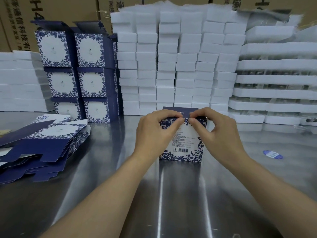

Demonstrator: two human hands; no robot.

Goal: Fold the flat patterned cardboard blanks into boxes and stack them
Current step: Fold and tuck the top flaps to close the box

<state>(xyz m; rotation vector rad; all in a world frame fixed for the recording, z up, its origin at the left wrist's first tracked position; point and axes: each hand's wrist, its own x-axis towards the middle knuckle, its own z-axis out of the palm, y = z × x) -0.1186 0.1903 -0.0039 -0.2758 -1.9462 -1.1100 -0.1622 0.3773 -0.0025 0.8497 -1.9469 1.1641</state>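
A blue-and-white floral box (184, 148) stands upright on the steel table (171, 194), its printed barcode side facing me. My left hand (157, 133) and my right hand (217, 133) both pinch its top front edge, fingertips almost touching, with a dark blue flap (178, 109) standing up behind them. A pile of flat patterned blanks (42, 145) lies at the left. Folded boxes (77, 74) are stacked in two columns, three high, at the back left.
White foam blocks (175, 66) form a tall wall right behind the box. White foam trays (274, 79) are stacked at the right and at the far left (18, 81). A blue oval sticker (272, 154) lies on the table. Brown cartons (17, 23) stand behind.
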